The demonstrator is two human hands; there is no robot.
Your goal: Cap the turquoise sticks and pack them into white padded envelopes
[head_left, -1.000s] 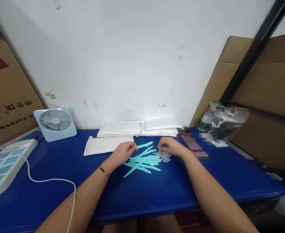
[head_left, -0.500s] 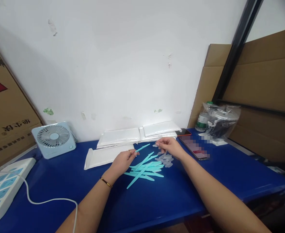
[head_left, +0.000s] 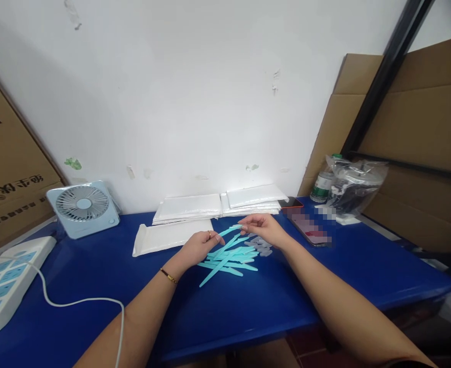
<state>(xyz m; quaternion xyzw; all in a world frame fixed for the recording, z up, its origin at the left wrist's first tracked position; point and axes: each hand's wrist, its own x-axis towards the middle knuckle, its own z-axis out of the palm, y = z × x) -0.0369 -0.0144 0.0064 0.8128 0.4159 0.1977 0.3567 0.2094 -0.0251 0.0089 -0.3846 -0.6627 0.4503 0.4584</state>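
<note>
My left hand (head_left: 200,249) pinches a turquoise eyebrow razor (head_left: 230,231) by its handle, above the pile. At the razor's far end, the fingertips of my right hand (head_left: 264,230) are closed on a small translucent blade cap, mostly hidden by the fingers. Whether the cap sits fully over the blade I cannot tell. Below both hands, several more turquoise razors (head_left: 229,265) lie crisscrossed on the blue table (head_left: 287,296). Several loose translucent caps (head_left: 263,247) are heaped beside them, under my right hand.
White padded envelopes (head_left: 187,208) are stacked against the wall, with one envelope (head_left: 164,237) lying nearer. A blue fan (head_left: 83,208) and a white power strip (head_left: 14,286) with a cable are on the left. To the right are a phone (head_left: 310,229), a bottle (head_left: 320,186) and a plastic-wrapped item (head_left: 358,189).
My right hand has brought the cap leftward to the razor's end, and my left hand has shifted slightly right with the razor. The camera view has tilted a little.
</note>
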